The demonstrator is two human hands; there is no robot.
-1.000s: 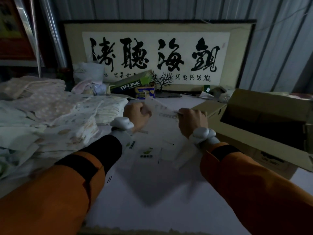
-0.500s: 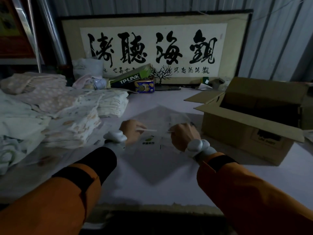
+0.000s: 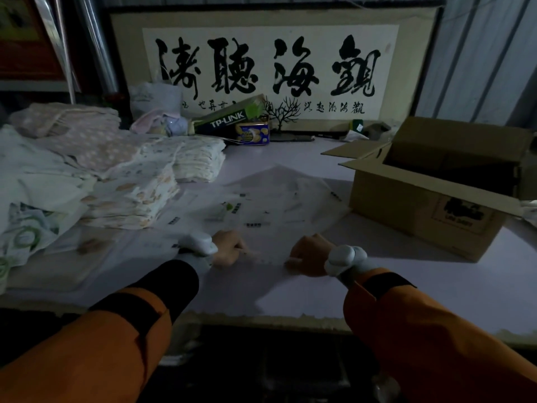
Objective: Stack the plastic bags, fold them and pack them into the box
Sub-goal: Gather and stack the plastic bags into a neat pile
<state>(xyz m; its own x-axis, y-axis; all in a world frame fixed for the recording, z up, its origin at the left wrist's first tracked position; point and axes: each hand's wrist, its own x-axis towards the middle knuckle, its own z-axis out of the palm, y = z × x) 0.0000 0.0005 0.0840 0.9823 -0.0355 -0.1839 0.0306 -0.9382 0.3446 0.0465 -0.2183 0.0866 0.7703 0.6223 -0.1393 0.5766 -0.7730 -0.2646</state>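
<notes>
Clear plastic bags (image 3: 270, 205) lie spread flat on the desk (image 3: 436, 286), overlapping in a loose pile between the stacks of folded cloth (image 3: 122, 181) on the left and the cardboard box (image 3: 430, 205) on the right. I have my left hand (image 3: 228, 248) and right hand (image 3: 309, 255) side by side but apart at the near edge of the pile, both curled with the fingertips pinching that edge against the desk. By my reading, the stacking is underway or nearly done: the bags lie on one another, though their edges do not line up neatly. No fold shows yet. The box stands open, flaps out, and its inside is too dark for me to tell whether anything is packed. Folding and packing are still ahead.
</notes>
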